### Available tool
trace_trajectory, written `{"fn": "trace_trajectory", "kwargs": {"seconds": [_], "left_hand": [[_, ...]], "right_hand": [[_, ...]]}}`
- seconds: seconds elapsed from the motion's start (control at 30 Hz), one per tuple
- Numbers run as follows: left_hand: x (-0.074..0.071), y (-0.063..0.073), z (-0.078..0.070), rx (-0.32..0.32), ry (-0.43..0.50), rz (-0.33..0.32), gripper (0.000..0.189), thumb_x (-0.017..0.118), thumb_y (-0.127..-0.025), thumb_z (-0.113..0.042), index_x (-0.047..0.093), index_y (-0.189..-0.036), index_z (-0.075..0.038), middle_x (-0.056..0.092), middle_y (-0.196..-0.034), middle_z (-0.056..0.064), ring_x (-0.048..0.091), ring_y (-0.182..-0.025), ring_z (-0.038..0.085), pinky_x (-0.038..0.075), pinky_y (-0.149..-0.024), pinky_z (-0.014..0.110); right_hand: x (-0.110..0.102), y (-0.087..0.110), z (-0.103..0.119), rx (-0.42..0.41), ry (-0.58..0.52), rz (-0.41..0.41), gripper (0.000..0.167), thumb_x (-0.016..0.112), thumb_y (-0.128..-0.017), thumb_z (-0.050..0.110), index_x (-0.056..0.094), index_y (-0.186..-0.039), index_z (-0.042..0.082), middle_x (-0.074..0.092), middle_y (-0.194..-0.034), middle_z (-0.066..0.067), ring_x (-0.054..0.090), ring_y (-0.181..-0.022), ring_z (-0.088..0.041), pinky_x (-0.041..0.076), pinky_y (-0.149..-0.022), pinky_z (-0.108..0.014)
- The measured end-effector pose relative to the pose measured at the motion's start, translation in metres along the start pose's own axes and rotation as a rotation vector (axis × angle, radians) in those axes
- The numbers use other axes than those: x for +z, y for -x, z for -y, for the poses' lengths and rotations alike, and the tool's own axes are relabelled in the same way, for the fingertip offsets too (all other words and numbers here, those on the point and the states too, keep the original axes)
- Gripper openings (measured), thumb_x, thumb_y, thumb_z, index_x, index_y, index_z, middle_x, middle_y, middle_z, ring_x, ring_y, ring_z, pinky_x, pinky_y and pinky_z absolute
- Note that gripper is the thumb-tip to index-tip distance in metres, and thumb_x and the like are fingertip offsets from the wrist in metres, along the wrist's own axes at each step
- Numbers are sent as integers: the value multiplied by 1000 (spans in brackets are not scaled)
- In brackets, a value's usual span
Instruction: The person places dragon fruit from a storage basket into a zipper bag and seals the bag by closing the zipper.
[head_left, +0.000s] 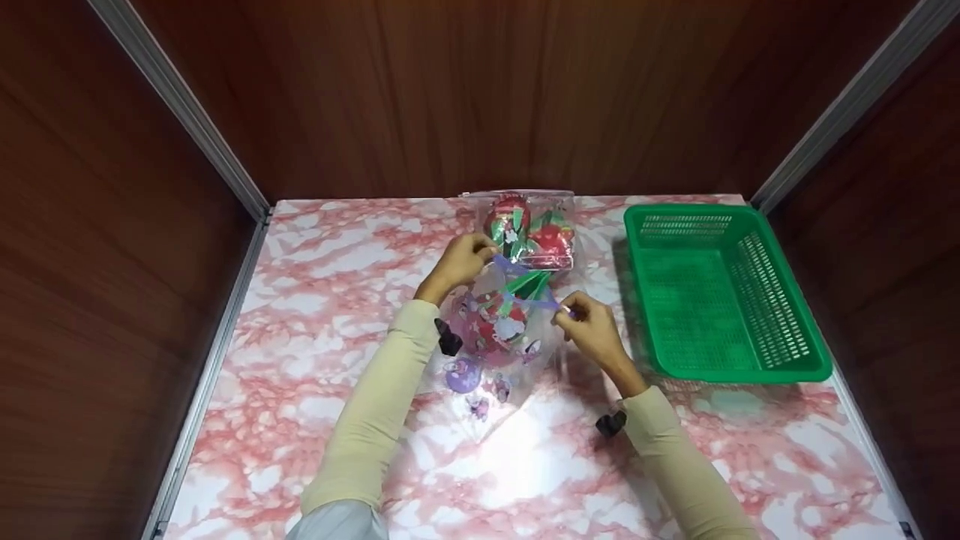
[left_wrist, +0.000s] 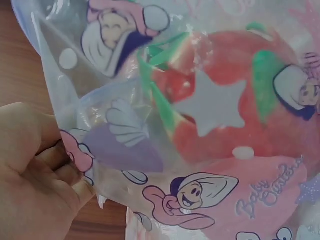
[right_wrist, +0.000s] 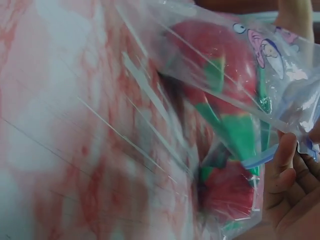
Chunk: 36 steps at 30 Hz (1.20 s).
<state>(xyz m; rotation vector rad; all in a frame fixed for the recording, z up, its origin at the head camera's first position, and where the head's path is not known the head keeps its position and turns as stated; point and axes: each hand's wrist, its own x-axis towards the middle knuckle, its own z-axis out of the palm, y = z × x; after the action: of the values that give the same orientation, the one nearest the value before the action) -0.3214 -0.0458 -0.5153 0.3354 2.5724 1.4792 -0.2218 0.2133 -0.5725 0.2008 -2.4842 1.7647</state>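
Note:
A clear printed zip bag [head_left: 463,375] with purple strips along its mouth lies over the middle of the table, its mouth spread apart. My left hand [head_left: 459,264] pinches the left end of that mouth. At the right end, my right hand [head_left: 596,328] pinches the purple strip. Inside the bag is a red and green item [head_left: 491,324], with green points sticking up at the mouth; its exact kind is unclear through the plastic. Cartoon figures and a pink patch [left_wrist: 272,187] show on the bag in the left wrist view.
Beyond the mouth, another clear bag [head_left: 551,196] holds red and green packaged items. A green plastic basket [head_left: 742,374] stands on the right side. Pink and white marbled covering lies on the table [head_left: 300,300], with brown wood panels [head_left: 480,97] around it.

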Motion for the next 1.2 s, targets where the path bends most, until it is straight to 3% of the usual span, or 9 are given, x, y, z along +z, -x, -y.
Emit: {"fn": "trace_trajectory", "kwargs": {"seconds": [0.23, 0.37, 0.5, 0.63, 0.73, 0.83, 0.93, 1.07, 1.2], "left_hand": [[-10, 4, 4, 31, 62, -83, 22, 58, -109, -9, 76, -114, 3, 75, -116, 18, 65, -102, 19, 56, -94, 32], [-15, 7, 5, 43, 106, -128, 21, 59, -109, -8, 75, -113, 4, 75, -108, 17, 65, -92, 16, 55, -84, 26], [-20, 11, 6, 44, 152, -159, 19, 59, -109, -7, 73, -114, 5, 72, -99, 16, 63, -84, 17, 52, -70, 20], [-24, 15, 7, 86, 171, -199, 17, 60, -107, -4, 71, -112, 8, 70, -96, 18, 66, -84, 26, 50, -64, 17], [-25, 18, 6, 112, 176, -224, 19, 59, -107, -3, 69, -113, 12, 70, -98, 25, 68, -88, 35, 49, -64, 15], [-27, 20, 6, 119, 194, -236, 20, 58, -107, -4, 69, -113, 12, 70, -102, 29, 67, -86, 31, 50, -66, 16], [-28, 22, 4, 118, 217, -248, 19, 58, -108, -4, 70, -112, 10, 71, -99, 25, 64, -80, 20, 52, -68, 20], [-30, 25, 2, 112, 249, -275, 17, 58, -108, -3, 70, -111, 9, 71, -94, 15, 60, -73, 10, 53, -67, 23], [-32, 27, 0, 117, 294, -303, 15, 59, -107, 0, 69, -110, 9, 72, -99, 16, 59, -70, 9, 52, -64, 19]], "right_hand": [[-7, -5, 5, -6, 2, -42, 8, 68, -91, -6, 67, -85, -2, 72, -74, -6, 55, -52, -11, 45, -47, -16], [-10, -9, 13, -5, 38, -75, 7, 67, -92, -7, 66, -86, -5, 70, -72, -4, 55, -52, -12, 42, -46, -13], [-14, -9, 33, -15, 7, -72, 7, 65, -94, -10, 64, -87, -11, 69, -72, -5, 57, -52, -16, 44, -46, -12], [-17, -8, 50, -37, -15, -70, 9, 66, -98, -7, 63, -92, -13, 70, -75, -9, 57, -51, -12, 43, -47, -12], [-17, -11, 48, -55, -7, -92, 10, 66, -100, -4, 64, -97, -14, 71, -80, -21, 54, -51, -6, 40, -47, -11], [-19, -18, 34, -68, 1, -112, 12, 68, -102, 0, 67, -99, -11, 71, -85, -28, 54, -51, -6, 38, -47, -11], [-23, -24, 26, -84, 9, -131, 13, 68, -102, 1, 67, -99, -11, 71, -88, -32, 54, -52, -7, 35, -46, -11], [-27, -24, 41, -120, -18, -144, 13, 65, -102, -4, 63, -100, -16, 66, -89, -40, 53, -52, -6, 35, -47, -9], [-32, -23, 59, -153, -52, -138, 12, 63, -102, -6, 61, -101, -19, 65, -88, -41, 54, -52, -8, 39, -49, -10]]}}
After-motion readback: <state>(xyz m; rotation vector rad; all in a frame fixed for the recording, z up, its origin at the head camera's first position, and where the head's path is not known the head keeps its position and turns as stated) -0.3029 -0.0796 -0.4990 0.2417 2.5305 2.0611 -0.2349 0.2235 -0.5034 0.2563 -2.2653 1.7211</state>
